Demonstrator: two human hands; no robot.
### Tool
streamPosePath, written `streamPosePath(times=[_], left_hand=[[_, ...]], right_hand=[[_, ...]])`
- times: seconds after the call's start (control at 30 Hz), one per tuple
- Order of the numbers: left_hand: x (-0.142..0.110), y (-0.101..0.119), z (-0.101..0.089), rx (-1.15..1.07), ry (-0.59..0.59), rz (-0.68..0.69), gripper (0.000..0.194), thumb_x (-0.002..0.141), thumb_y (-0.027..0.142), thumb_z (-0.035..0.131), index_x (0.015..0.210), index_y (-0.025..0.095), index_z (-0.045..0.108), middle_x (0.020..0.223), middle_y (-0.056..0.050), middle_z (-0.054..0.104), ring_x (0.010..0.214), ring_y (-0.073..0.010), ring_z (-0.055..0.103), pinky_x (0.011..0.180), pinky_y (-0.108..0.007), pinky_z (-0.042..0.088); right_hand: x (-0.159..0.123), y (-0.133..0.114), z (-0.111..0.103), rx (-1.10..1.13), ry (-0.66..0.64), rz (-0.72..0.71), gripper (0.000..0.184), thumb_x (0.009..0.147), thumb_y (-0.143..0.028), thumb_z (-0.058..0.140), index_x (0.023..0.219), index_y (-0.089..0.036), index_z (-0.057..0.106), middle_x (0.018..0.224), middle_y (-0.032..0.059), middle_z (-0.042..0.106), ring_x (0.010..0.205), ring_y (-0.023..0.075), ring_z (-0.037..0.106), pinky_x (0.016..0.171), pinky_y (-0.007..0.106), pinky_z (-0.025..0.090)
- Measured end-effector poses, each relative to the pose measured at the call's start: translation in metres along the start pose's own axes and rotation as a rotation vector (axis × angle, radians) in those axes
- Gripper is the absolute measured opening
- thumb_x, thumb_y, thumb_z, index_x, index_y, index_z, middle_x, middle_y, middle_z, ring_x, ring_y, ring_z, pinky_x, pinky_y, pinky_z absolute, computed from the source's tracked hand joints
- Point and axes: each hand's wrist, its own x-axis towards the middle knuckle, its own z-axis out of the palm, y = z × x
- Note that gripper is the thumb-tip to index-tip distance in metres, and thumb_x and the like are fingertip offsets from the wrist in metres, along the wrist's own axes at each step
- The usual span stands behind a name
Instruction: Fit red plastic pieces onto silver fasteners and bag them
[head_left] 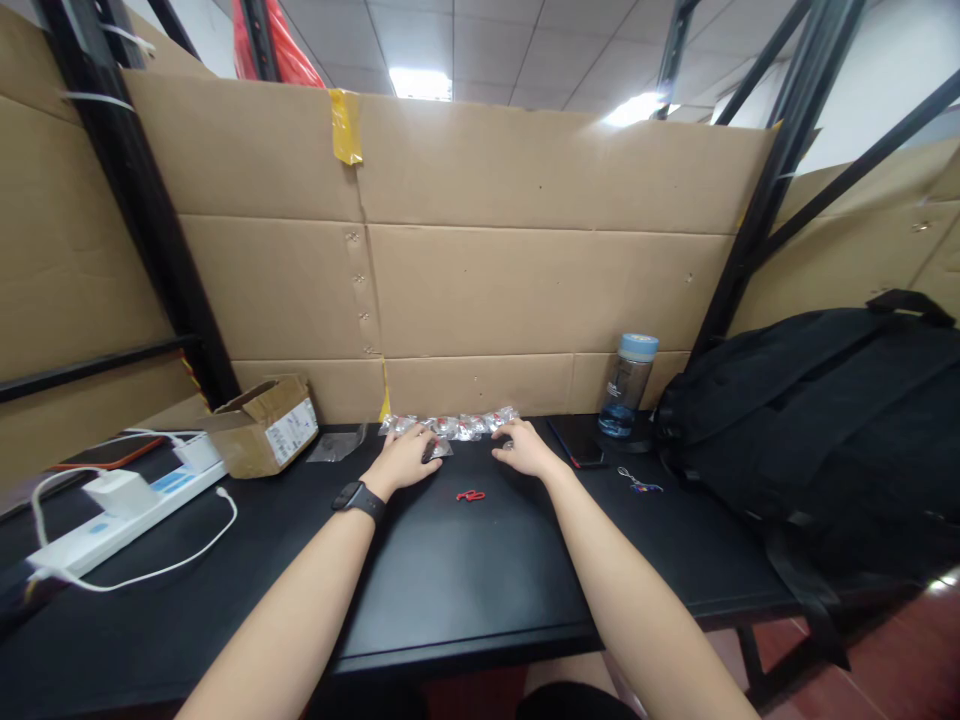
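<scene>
A row of small clear plastic packets with bits of red inside lies along the back of the black table. My left hand, with a dark watch on its wrist, rests at the left part of the row. Its fingers are closed at a small clear packet with something dark beside the thumb. At the right end, my right hand is curved over the tabletop, thumb and fingers apart; a small shiny bit shows between them. A red looped cord lies on the table between my forearms.
To the left are an open cardboard box, a flat clear bag and a white power strip with cables. On the right stand a water bottle, a phone, a small charm and a black backpack. Cardboard walls the back.
</scene>
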Motion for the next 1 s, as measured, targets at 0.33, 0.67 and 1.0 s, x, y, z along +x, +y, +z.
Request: streamPosePath(times=[0.33,0.67,1.0], left_hand=[[0.004,0.008,-0.011,-0.179,0.134,-0.037,0.040,0.100,0.038,0.039,0.090,0.021,0.074,0.086,-0.009,0.075,0.084,-0.0243,0.069,0.083,-0.033,0.048],[0.003,0.042,-0.020,-0.461,0.259,0.034,0.038,0.098,0.043,0.046,0.106,0.021,0.077,0.111,-0.006,0.077,0.099,-0.0249,0.071,0.090,-0.033,0.051],[0.004,0.037,-0.019,-0.483,0.309,-0.051,0.038,0.097,0.044,0.047,0.098,0.019,0.076,0.098,-0.007,0.079,0.085,-0.0235,0.071,0.081,-0.032,0.051]], right_hand=[[0.000,-0.019,0.012,0.314,-0.015,-0.090,0.027,0.080,-0.027,0.075,0.106,-0.020,0.073,0.108,0.0063,0.073,0.092,0.0199,0.067,0.088,0.034,0.052],[-0.001,-0.052,0.032,0.866,-0.069,0.245,0.038,0.091,-0.056,0.061,0.099,-0.019,0.063,0.079,0.0046,0.072,0.055,0.0122,0.067,0.048,0.020,0.048],[-0.003,-0.042,0.034,0.658,-0.056,0.080,0.037,0.071,-0.017,0.075,0.106,-0.021,0.064,0.069,-0.0029,0.070,0.058,0.0133,0.062,0.059,0.024,0.048]])
